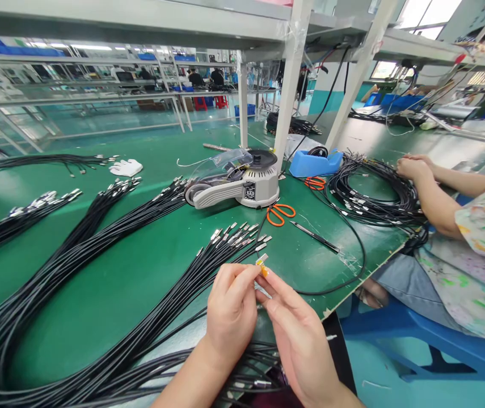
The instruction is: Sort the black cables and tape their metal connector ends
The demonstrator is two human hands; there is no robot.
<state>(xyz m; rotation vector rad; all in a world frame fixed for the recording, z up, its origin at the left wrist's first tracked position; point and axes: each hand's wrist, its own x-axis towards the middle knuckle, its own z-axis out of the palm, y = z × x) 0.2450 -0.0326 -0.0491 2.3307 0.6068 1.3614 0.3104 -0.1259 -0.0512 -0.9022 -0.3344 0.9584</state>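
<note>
In the head view, my left hand (231,306) and my right hand (299,331) meet at the front of the bench. The fingertips of both are closed on a cable end with a silver connector (262,259). A small piece of orange-yellow tape (264,271) shows at the fingertips, below the connector. Just beyond my hands lies a bundle of black cables (191,272), its silver connectors fanned out. More black cables (174,362) pass under my left forearm. A tape dispenser machine (254,184) stands behind, with orange-handled scissors (281,215) in front of it.
Several more cable bundles (76,249) curve across the green bench (110,306) at left. A white glove (126,168), tweezers (315,237) and a blue tape holder (315,164) lie farther back. At right, a co-worker's hands (414,166) touch coiled cables (370,184). Shelf posts (292,85) rise behind.
</note>
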